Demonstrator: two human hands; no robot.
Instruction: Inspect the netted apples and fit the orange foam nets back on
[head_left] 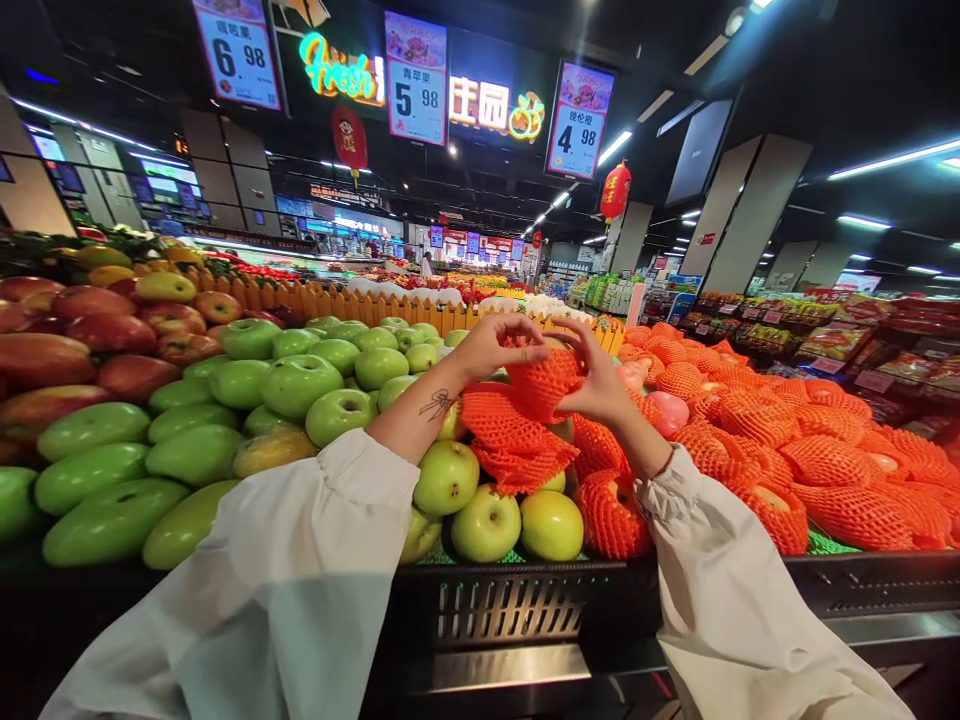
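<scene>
A person in white sleeves (315,560) is reaching over the green apples (486,522), both hands meeting above the front of that pile. The right hand (600,370) is gripping a fruit in an orange foam net (546,382), thumb pressing low on the mesh and fingers arching over the top. The left hand (499,345) is curling at the net's upper edge, thumb and fingertips close together; whether they are pinching the mesh cannot be told. Loose orange netting (517,440) is lying on the green apples, just below the held fruit. More netted fruit (757,415) is spreading to the right of the green apples, and red apples (112,335) are sitting to their left. A picket fence (330,304) is standing behind them, a slotted black rail (510,610) is running in front, and price signs (416,80) are hanging high above.
</scene>
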